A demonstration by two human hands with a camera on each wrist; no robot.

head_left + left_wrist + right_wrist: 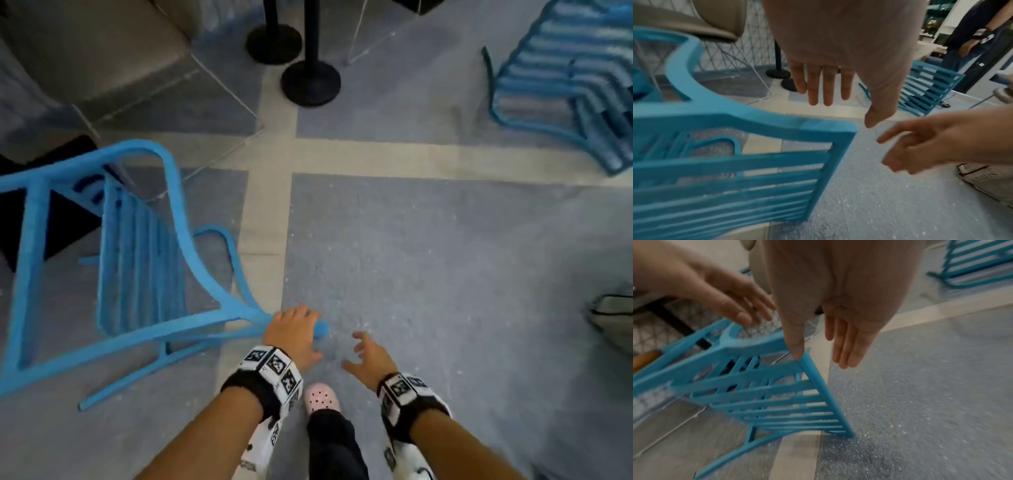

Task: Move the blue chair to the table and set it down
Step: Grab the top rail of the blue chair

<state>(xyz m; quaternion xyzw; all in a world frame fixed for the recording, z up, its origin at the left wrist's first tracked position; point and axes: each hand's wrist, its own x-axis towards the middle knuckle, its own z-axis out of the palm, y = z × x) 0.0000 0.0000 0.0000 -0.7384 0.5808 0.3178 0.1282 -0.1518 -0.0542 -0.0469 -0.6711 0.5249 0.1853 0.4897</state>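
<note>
The blue chair [137, 257] with a slatted back stands tilted on the grey floor at the left; its top rail [756, 120] shows close up in the left wrist view. My left hand [294, 325] is over the near corner of that rail with straight fingers [824, 84] and grips nothing. Whether the palm touches the rail I cannot tell. My right hand [371, 354] hangs a little to the right of the corner, fingers spread and empty. In the right wrist view its thumb [795, 352] lies close to the chair's corner [748, 352].
A second blue chair [565, 85] stands at the far right. Two black round post bases [310, 82] and a beige wire-legged seat [102, 51] are ahead. Someone's shoe [613, 318] is at the right edge, and another person [972, 40] stands beyond. My pink clog [322, 397] is below my hands.
</note>
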